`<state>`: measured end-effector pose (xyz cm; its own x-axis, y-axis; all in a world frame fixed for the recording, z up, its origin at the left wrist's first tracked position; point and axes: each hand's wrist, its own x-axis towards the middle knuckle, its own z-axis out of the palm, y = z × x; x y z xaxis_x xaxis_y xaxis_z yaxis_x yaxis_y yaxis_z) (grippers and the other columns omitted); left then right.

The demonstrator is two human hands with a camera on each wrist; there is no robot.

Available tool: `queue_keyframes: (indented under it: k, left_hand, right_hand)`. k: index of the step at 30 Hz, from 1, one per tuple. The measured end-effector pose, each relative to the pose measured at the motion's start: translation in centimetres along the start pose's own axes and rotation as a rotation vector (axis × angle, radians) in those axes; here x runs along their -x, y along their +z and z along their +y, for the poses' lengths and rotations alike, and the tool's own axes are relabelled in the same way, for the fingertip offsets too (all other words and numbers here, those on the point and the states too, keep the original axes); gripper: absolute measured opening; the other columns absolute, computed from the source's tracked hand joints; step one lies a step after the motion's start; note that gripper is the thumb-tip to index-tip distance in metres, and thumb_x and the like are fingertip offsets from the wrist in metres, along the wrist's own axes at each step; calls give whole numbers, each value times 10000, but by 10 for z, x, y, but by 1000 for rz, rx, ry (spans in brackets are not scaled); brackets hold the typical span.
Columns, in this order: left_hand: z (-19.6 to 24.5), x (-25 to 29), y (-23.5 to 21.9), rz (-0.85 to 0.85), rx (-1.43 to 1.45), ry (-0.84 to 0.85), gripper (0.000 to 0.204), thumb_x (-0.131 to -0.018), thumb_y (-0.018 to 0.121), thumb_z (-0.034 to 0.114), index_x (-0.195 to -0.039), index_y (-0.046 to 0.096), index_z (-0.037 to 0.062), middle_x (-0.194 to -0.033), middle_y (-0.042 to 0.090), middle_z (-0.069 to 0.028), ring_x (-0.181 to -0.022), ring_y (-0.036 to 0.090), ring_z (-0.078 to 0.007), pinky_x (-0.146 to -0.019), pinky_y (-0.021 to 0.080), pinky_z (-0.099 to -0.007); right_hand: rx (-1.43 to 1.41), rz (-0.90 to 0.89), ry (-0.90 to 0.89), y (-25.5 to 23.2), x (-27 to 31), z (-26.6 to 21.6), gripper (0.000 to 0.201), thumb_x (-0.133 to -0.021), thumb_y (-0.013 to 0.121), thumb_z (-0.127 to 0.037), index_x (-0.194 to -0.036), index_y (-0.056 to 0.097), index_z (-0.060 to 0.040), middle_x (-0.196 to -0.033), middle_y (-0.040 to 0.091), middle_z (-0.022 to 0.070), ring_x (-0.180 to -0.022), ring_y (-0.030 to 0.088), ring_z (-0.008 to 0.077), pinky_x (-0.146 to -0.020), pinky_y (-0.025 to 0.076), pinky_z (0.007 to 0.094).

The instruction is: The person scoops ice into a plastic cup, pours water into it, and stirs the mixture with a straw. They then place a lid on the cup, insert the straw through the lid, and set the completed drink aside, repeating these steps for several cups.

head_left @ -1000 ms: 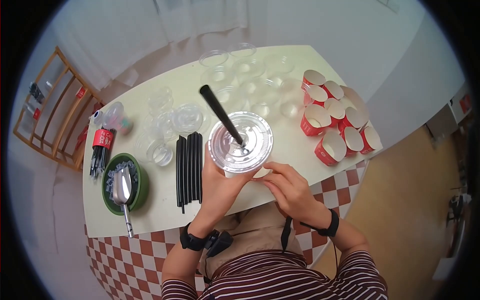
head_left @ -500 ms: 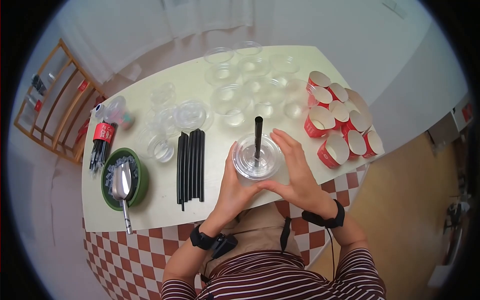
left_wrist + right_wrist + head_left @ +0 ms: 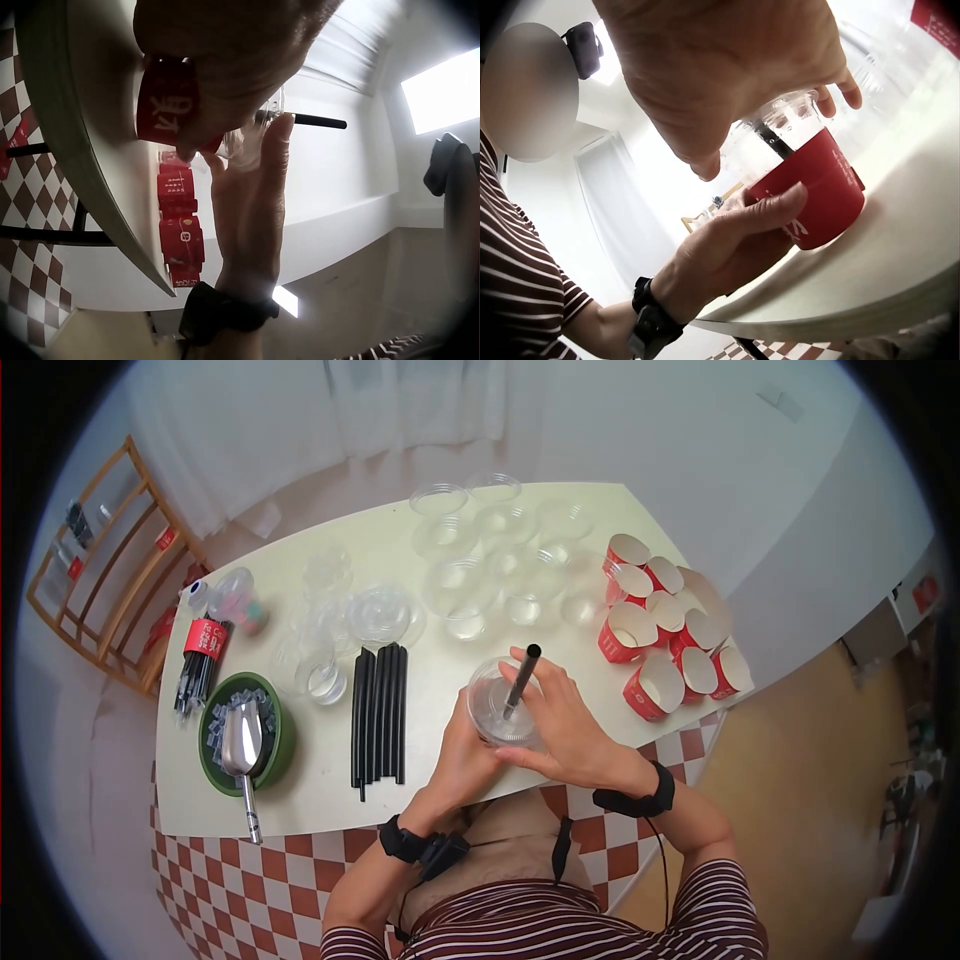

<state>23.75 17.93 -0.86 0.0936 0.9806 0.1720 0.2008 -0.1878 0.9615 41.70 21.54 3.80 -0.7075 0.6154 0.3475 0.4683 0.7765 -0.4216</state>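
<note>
Curling round the clear plastic cup [image 3: 488, 705], our left hand [image 3: 470, 755] grasps its red paper sleeve [image 3: 817, 195], to the right of the row of black straws [image 3: 379, 715]. Half a second ago, our right hand [image 3: 570, 725] stood beside the cup with fingers spread; now it arches over the right side of the lid, though we cannot tell whether it grips or merely rests there. The inserted black straw [image 3: 522, 682], which rose almost straight in that frame, now leans to the right. A second ago we had the cup lifted nearer our head; now it is low over the cream table [image 3: 320, 800], and we cannot tell whether its base touches.

The sleeve is smooth and printed with white characters. Left of the straw row we see a round green bowl [image 3: 284, 755] of translucent cubes [image 3: 216, 735], a shiny metal scoop [image 3: 242, 740] lying across it. Just beyond the row's far end are thin, ridged clear lids [image 3: 380, 613]; farther off and to its right, transparent cups [image 3: 460, 588]; well to its right, red card sleeves [image 3: 655, 690] with pale insides and oval mouths.
</note>
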Motion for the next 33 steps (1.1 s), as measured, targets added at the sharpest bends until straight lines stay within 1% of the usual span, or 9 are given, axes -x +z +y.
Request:
queue_keyframes:
  k: [5, 15, 18, 21, 23, 25, 27, 31, 33]
  left_hand:
    - [3, 10, -1, -46, 46, -13, 779, -786, 848, 147, -1393, 383, -1, -1311, 551, -151, -1199, 589, -234, -1018, 487, -368]
    - [16, 10, 16, -63, 25, 34, 858, -765, 886, 156, -1432, 364, 19, -1371, 507, -133, -1254, 546, -226, -1052, 467, -366]
    - [20, 7, 19, -48, 24, 123, 896, -780, 871, 126, -1487, 329, 27, -1401, 479, -136, -1279, 528, -237, -1073, 454, -375]
    - [23, 4, 21, -37, 76, 159, 990, -758, 883, 155, -1529, 276, 28, -1410, 437, -193, -1310, 493, -329, -1085, 445, -404]
    - [24, 6, 19, 10, 10, 130, 940, -798, 850, 126, -1538, 279, 32, -1410, 455, -181, -1332, 481, -309, -1100, 435, -414]
    - [18, 12, 17, 25, -70, 87, 874, -824, 823, 112, -1527, 311, 30, -1403, 467, -185, -1343, 471, -316, -1108, 425, -423]
    - [4, 21, 12, 3, -167, 32, 793, -835, 803, 113, -1495, 373, 21, -1391, 474, -205, -1343, 462, -350, -1111, 417, -433]
    - [-3, 33, 6, -31, -345, 183, 591, -854, 759, 98, -1382, 510, 6, -1370, 487, -215, -1321, 467, -397, -1105, 409, -452]
    - [-6, 34, 5, -77, -416, 215, 525, -856, 748, 87, -1335, 550, 3, -1370, 489, -211, -1319, 463, -409, -1101, 408, -466]
  right_hand:
    - [-116, -53, 25, -9, 10, 0, 908, -903, 693, -506, -1521, 280, 16, -1536, 255, 277, -1390, 321, 455, -1141, 299, 524]
    - [-378, -103, 190, -53, 9, -14, 799, -788, 808, -385, -1385, 429, -13, -1407, 374, 253, -1344, 347, 423, -1143, 319, 470]
    - [-417, -81, 242, -70, 9, -18, 774, -768, 837, -347, -1357, 455, -22, -1376, 386, 232, -1324, 376, 383, -1122, 350, 444]
    - [-365, -28, 296, -94, 5, -22, 776, -752, 861, -321, -1357, 463, -43, -1366, 403, 182, -1269, 452, 315, -1048, 426, 420]
    - [-318, 12, 359, -120, -4, -18, 790, -744, 869, -327, -1361, 463, -46, -1355, 423, 162, -1233, 491, 294, -1006, 460, 411]
    - [-216, 139, 368, -148, -19, -1, 797, -746, 870, -348, -1363, 468, -43, -1335, 464, 145, -1186, 529, 264, -954, 493, 397]
    - [-153, 212, 483, -179, -43, 15, 784, -765, 851, -372, -1368, 475, -41, -1329, 490, 155, -1203, 528, 276, -954, 498, 401]
    - [76, 313, 465, -215, -106, 97, 795, -804, 783, -475, -1366, 472, -6, -1340, 477, 220, -1241, 528, 348, -971, 503, 401]
    - [53, 321, 508, -218, -140, 140, 837, -787, 776, -513, -1364, 469, 10, -1326, 468, 253, -1215, 544, 370, -968, 507, 409]
